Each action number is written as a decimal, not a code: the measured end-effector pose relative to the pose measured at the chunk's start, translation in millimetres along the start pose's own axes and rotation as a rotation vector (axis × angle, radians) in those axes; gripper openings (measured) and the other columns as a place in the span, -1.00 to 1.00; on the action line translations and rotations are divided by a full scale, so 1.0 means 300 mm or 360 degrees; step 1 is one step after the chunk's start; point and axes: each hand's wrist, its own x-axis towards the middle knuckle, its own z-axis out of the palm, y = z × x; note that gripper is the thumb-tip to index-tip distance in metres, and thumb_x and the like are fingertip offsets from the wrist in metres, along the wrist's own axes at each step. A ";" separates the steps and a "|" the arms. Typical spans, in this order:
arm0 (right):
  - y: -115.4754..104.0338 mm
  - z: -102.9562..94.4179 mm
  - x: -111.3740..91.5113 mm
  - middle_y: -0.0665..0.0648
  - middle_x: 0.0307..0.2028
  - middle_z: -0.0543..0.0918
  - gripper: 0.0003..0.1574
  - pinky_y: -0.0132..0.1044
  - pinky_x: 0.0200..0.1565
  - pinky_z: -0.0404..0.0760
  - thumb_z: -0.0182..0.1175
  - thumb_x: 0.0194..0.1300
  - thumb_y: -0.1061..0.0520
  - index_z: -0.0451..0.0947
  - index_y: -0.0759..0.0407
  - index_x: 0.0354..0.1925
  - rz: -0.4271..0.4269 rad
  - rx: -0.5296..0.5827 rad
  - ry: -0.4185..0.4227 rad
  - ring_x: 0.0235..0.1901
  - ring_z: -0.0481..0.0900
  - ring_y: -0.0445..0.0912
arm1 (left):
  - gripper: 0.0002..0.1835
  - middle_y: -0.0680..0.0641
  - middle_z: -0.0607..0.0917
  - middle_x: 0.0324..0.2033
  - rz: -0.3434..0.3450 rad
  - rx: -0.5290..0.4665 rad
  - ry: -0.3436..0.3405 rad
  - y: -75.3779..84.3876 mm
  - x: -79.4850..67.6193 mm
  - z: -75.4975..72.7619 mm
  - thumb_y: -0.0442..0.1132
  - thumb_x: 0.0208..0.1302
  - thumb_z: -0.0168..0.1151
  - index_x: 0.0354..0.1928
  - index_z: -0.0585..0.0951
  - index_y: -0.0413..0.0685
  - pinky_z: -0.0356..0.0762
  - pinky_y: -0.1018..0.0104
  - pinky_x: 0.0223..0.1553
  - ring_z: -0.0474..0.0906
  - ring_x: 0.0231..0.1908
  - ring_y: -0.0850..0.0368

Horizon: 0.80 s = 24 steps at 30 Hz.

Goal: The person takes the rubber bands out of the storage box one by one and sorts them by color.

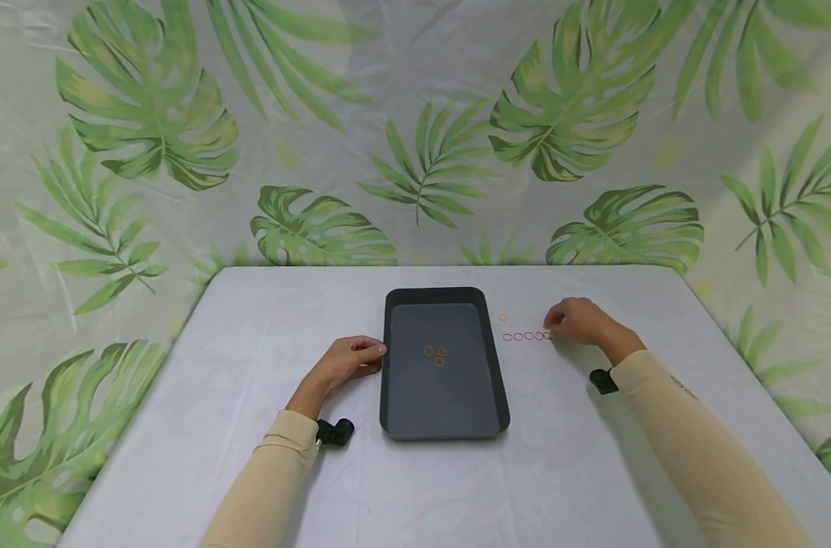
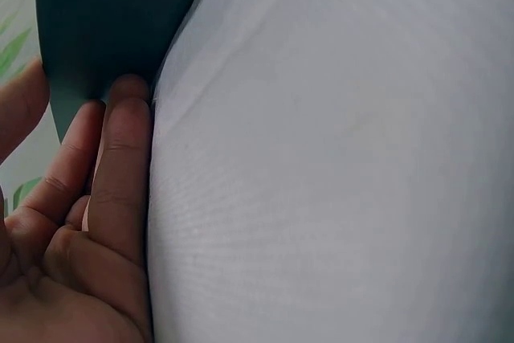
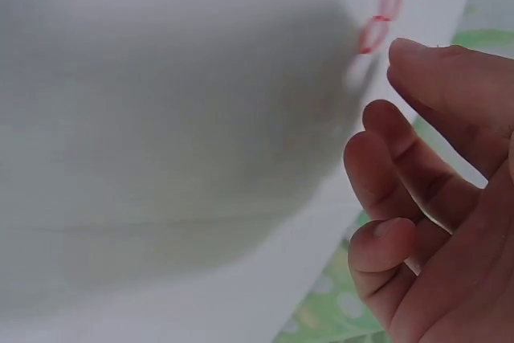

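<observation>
A dark grey tray (image 1: 446,403) lies on the table, with three small orange rings (image 1: 439,362), like thin rubber bands, on its floor. My left hand (image 1: 347,361) is at the tray's left side. In the left wrist view its fingers (image 2: 120,166) rest against the outer wall and the thumb is by the rim. Right of the tray, several thin red rings (image 1: 529,336) form a row. My right hand (image 1: 578,323) is over the row's right end. The right wrist view shows its fingers (image 3: 373,174) loosely bent, with nothing seen between thumb and fingertips.
One orange ring (image 1: 503,317) lies on the table behind the red row, near the tray's right edge. A white cloth covers the table (image 1: 251,320). Behind it hangs a leaf-patterned curtain (image 1: 429,243). Each wrist wears a small black camera (image 1: 336,432).
</observation>
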 end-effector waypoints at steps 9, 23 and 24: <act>-0.147 -0.075 0.005 0.33 -0.08 0.71 -0.70 0.10 -0.03 0.62 0.26 0.31 0.22 0.66 0.33 -0.02 -0.0204 0.0011 0.0149 -0.09 0.64 0.17 | -0.66 -0.02 0.68 -0.15 -0.0022 -0.0003 0.0006 0.000 -0.001 0.003 -0.22 0.38 0.25 0.08 0.62 -0.31 0.68 0.33 0.03 0.60 -0.17 0.26; -0.423 -0.076 0.033 0.20 -0.04 0.67 -0.76 -0.07 -0.11 0.66 0.25 0.34 0.22 0.69 0.17 -0.04 -0.0536 0.0014 0.0095 -0.16 0.65 0.03 | -0.65 0.02 0.67 -0.20 -0.0005 -0.0009 -0.0015 -0.002 0.001 -0.004 -0.24 0.38 0.25 0.09 0.61 -0.33 0.68 0.35 -0.01 0.60 -0.19 0.26; -0.441 -0.073 0.038 0.20 -0.05 0.67 -0.76 -0.07 -0.10 0.66 0.24 0.34 0.22 0.69 0.16 -0.04 -0.0553 0.0004 0.0087 -0.16 0.64 0.03 | -0.65 0.02 0.68 -0.20 -0.0004 -0.0007 -0.0016 -0.003 0.001 -0.005 -0.23 0.38 0.25 0.09 0.61 -0.34 0.68 0.35 -0.01 0.60 -0.19 0.26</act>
